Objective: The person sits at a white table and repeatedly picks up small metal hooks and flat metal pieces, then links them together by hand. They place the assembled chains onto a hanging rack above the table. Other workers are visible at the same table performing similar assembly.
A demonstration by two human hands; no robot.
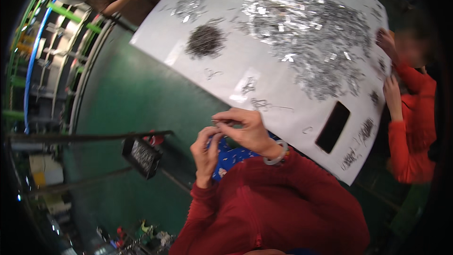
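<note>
My left hand [205, 157] and my right hand [249, 131] meet at the fingertips, in front of the near edge of a white-covered table [283, 123]. Both are pinched closed around something small and dark that I cannot make out. A wide heap of small shiny metal strips [302, 23] spreads over the far and middle part of the table. Left of it lies a pile of thin dark metal pieces [205, 41]. Several loose dark pieces [259, 104] lie just beyond my right hand.
A black phone-like slab [332, 127] lies right of my hands, near small dark clusters [350, 159]. A person in orange [413, 127] has hands at the right edge; another person [125, 0] is at the far left. A black bin [142, 157] of metal pieces stands left.
</note>
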